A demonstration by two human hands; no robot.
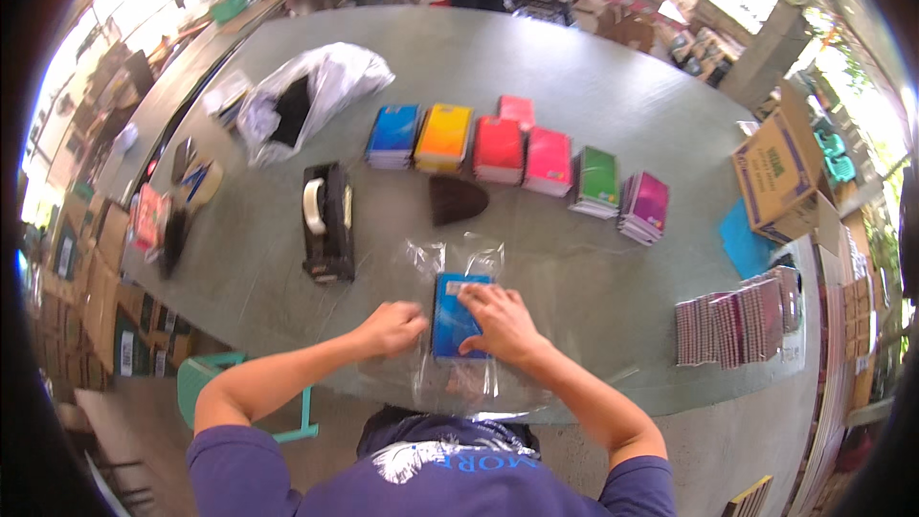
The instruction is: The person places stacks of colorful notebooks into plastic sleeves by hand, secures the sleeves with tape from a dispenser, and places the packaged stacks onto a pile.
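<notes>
While the notebook [448, 327] is touched by the spread right hand [500, 323], the left hand [392, 327] is clenched nearby, contents unseen.

Hands: two, left hand [393, 327] and right hand [500, 323]
Blue notebook [447, 325]: one
Notebook piles [444, 134], upper centre: seven, three of them red or pink
Tape dispenser [338, 220], left: one
White bag [345, 72], upper left: one
Tabletop box [773, 172], right: one
Spiral notebooks [728, 325], right: too packed to count
</notes>
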